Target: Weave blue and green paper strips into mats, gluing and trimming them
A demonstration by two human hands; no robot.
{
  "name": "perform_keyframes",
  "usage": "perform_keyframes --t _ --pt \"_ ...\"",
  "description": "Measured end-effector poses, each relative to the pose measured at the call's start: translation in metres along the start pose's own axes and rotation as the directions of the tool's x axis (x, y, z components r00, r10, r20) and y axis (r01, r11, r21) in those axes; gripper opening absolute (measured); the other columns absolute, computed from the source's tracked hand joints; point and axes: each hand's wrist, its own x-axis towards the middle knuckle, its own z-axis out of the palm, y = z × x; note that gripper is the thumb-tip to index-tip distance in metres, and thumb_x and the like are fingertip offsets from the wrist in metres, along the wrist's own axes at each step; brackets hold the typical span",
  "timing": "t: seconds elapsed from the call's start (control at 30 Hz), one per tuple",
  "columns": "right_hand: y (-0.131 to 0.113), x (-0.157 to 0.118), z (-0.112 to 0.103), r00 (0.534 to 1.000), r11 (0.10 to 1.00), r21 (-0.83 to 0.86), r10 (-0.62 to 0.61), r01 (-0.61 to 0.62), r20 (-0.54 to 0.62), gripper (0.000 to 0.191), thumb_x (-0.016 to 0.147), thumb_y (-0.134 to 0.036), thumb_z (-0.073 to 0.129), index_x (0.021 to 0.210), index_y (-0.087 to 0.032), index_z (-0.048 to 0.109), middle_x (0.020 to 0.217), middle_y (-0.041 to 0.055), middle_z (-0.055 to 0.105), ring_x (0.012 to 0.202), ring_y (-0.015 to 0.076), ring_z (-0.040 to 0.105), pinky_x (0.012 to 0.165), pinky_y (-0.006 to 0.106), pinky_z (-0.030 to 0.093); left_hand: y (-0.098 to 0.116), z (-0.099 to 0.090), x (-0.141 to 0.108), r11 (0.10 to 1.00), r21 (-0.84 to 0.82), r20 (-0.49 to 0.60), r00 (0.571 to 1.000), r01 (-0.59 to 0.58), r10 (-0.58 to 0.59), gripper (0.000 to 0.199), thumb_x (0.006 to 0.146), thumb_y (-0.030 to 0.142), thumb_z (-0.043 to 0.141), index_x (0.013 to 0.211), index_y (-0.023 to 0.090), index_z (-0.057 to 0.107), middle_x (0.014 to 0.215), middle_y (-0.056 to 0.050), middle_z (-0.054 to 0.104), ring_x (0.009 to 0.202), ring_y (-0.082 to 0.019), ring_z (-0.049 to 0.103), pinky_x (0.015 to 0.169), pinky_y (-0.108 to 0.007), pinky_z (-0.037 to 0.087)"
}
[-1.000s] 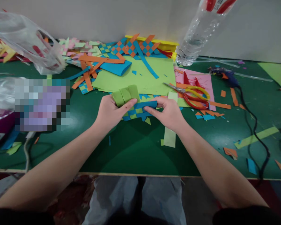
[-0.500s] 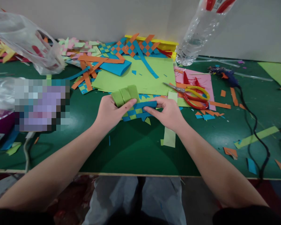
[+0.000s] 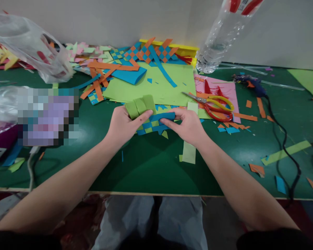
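Both hands hold a piece of woven paper strips point(image 3: 148, 127), checkered blue and green, just above the table. My left hand point(image 3: 125, 125) is closed on its left side, the thumb lying across the weave. Folded green strips point(image 3: 139, 106) stand up from that grip. Between thumb and fingers, my right hand point(image 3: 187, 125) pinches the end of a blue paper strip point(image 3: 165, 117) that runs along the piece. A pale green paper strip point(image 3: 189, 152) lies partly under the right hand. The fingertips behind the paper are hidden.
Scissors point(image 3: 211, 104) with yellow and red handles lie right of the hands. A glue gun point(image 3: 250, 83) trails a black cable point(image 3: 284, 139). Green sheets point(image 3: 167, 74), woven paper fish point(image 3: 146, 53), a plastic bottle point(image 3: 216, 45) and a plastic bag point(image 3: 45, 59) are behind. A blurred-out phone-like object point(image 3: 48, 118) lies left.
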Motion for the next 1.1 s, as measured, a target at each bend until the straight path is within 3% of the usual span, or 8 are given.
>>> perform_keyframes --t 0.33,0.57,0.97,1.1 --pt "-0.0004 -0.0001 -0.0006 1.000 1.000 0.001 0.005 -0.005 0.006 0.021 0.085 -0.039 0.067 0.091 -0.020 0.073 0.090 0.0013 0.075 0.080 0.0164 0.070 0.077 0.031 0.056 0.0019 0.0003 0.0001 1.000 0.012 0.011 1.000 -0.014 0.014 0.029 0.078 0.046 0.072 0.079 0.017 0.075 0.077 -0.004 0.073 0.078 -0.019 0.068 0.065 -0.028 0.055" --pt "-0.0018 0.0002 0.0000 1.000 1.000 0.015 0.004 -0.004 -0.002 0.021 0.084 -0.039 0.067 0.091 -0.021 0.074 0.091 0.0015 0.075 0.080 0.0166 0.070 0.078 0.032 0.056 0.0026 -0.0021 0.0009 1.000 -0.008 0.070 0.997 -0.015 0.015 0.027 0.079 0.049 0.071 0.082 0.023 0.075 0.076 0.000 0.074 0.076 -0.019 0.067 0.063 -0.031 0.056" --pt "-0.0021 -0.0009 -0.0007 1.000 1.000 0.016 0.014 -0.014 0.011 0.020 0.085 -0.038 0.068 0.090 -0.020 0.073 0.089 0.0011 0.075 0.079 0.0160 0.070 0.077 0.031 0.055 0.0022 -0.0021 0.0015 1.000 -0.012 0.065 0.998 0.014 -0.013 0.029 0.078 0.051 0.071 0.085 0.023 0.075 0.076 0.001 0.074 0.078 -0.021 0.068 0.063 -0.033 0.057" --pt "-0.0029 -0.0014 0.0006 0.999 0.999 0.029 0.020 -0.019 -0.034 0.026 0.080 -0.040 0.071 0.094 -0.018 0.071 0.089 0.0029 0.074 0.080 0.0163 0.069 0.077 0.031 0.055 0.0018 -0.0016 0.0012 1.000 0.001 0.046 0.999 -0.005 0.005 0.027 0.078 0.049 0.071 0.082 0.022 0.075 0.080 -0.002 0.075 0.080 -0.021 0.069 0.063 -0.031 0.057"
